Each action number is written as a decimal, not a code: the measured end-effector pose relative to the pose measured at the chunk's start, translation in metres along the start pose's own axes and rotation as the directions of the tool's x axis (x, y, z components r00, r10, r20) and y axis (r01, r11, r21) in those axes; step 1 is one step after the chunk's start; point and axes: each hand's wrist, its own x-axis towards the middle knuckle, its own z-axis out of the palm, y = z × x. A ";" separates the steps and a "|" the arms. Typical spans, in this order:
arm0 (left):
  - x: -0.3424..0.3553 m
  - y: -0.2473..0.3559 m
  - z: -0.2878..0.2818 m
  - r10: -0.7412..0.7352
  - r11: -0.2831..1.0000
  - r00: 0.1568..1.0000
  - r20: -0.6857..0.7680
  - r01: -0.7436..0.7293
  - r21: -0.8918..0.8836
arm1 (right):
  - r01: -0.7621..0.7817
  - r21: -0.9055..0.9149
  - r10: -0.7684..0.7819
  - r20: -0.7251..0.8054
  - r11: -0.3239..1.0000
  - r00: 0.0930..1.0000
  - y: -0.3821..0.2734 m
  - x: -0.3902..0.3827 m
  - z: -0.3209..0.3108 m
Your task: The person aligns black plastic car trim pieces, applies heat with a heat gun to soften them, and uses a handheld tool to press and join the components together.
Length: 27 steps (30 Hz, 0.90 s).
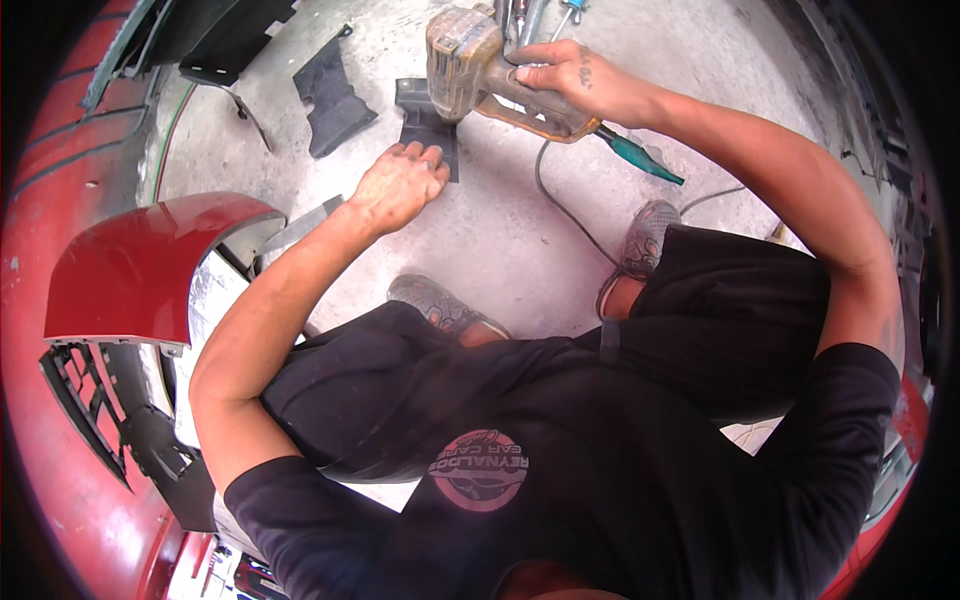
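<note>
My right hand (570,82) is wrapped round the handle of a worn yellow-brown power tool (465,62). The tool has a bulky body at its left end and a tapered teal sleeve (635,155) at its right end. Below and left of the tool, my left hand (405,185) has its fingers curled at the near edge of a black plastic piece (425,125). The fingertips are hidden beneath the hand, but they seem to grip that edge. The tool's body covers part of the piece's upper right side.
Another black plastic piece (333,95) lies on the concrete floor (520,240). To the left stand a red curved body panel (150,265) and a black grille (90,400). A dark cable (575,225) runs beside my shoe (650,235). Several hand tools (530,20) lie at the far edge.
</note>
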 end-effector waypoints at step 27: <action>0.001 0.001 -0.004 -0.003 1.000 1.000 0.020 0.003 0.009 | 0.028 0.075 -0.029 0.018 0.997 0.999 0.003 0.022 0.011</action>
